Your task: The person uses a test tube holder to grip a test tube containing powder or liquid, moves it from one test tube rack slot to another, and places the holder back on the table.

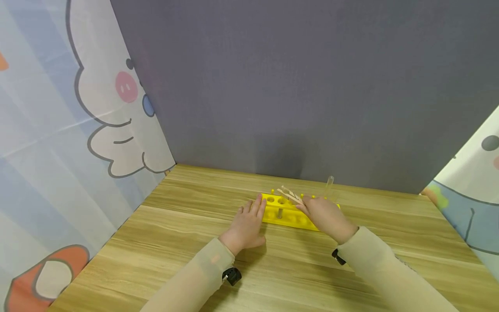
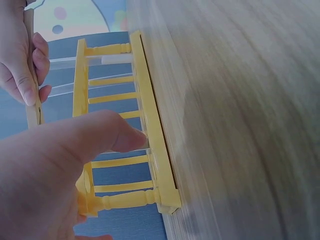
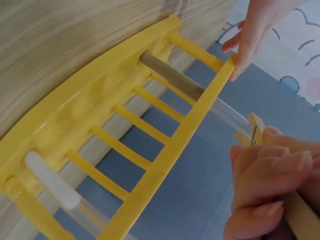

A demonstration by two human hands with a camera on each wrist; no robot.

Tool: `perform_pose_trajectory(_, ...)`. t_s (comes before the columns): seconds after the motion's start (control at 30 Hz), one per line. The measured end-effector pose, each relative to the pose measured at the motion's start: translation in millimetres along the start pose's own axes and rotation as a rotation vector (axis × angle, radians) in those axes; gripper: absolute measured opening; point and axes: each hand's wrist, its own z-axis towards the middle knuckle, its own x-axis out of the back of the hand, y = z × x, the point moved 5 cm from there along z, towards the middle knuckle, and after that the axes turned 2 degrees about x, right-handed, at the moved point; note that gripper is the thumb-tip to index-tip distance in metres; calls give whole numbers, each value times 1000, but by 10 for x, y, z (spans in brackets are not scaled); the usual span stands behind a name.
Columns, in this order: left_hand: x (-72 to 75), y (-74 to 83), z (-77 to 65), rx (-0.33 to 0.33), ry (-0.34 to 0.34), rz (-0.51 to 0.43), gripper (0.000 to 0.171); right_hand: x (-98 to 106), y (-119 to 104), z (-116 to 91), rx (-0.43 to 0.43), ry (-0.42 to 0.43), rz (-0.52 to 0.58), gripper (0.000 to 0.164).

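Observation:
A yellow test tube rack (image 1: 292,218) stands on the wooden table. My left hand (image 1: 243,225) rests on its left end with the fingers stretched out along the top. My right hand (image 1: 329,215) grips a wooden test tube clamp (image 1: 289,196) over the rack. In the right wrist view the clamp's tip is at the upper end of a glass test tube (image 3: 172,75) with greyish contents, upright in the rack near my left hand. Another tube (image 3: 52,180), white in its lower part, stands at the opposite end. My right palm is hidden in the head view.
Wood-grain tabletop (image 1: 187,242) surrounds the rack. A grey panel (image 1: 292,86) rises behind the table's back edge. Cartoon-printed curtains (image 1: 43,143) hang on both sides. A clear tube (image 1: 329,183) sticks up behind the rack's right part.

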Motion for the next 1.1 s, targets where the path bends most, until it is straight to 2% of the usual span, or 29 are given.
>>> perform_pose_trajectory(0.37, -8, -1, 11, 7, -13, -16, 104, -18, -25, -11, 45, 22, -27, 30)
perform_pose_trajectory(1.1, 0, 5, 9, 4, -7, -23, 102, -119, -1, -3, 23, -5, -41, 27)
